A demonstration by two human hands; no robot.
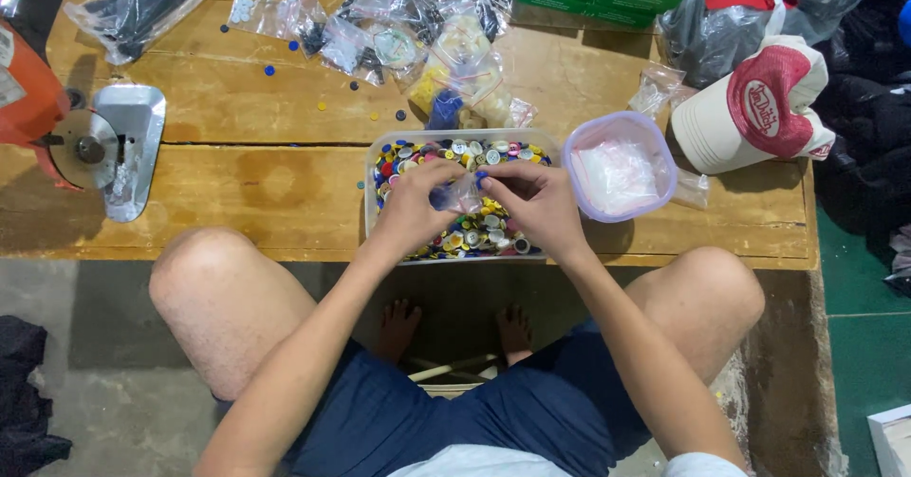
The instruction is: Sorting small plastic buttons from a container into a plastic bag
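Together, both hands pinch a small clear bag (459,195) between them: the left hand (413,206) grips its near side, the right hand (539,202) its far side, fingers closed on the plastic. Directly beneath them sits a clear tub of mixed buttons (462,154) on the bench (266,178). Just right of the right hand stands a purple-rimmed tub (619,165).

1. Left hand (410,209): reaching forward from bare forearm, fingers curled, fingertips pinched inward.
2. Right hand (539,206): mirrored pose, knuckles up, fingertips meeting the left's.
3. Forearms converging from bent knees.
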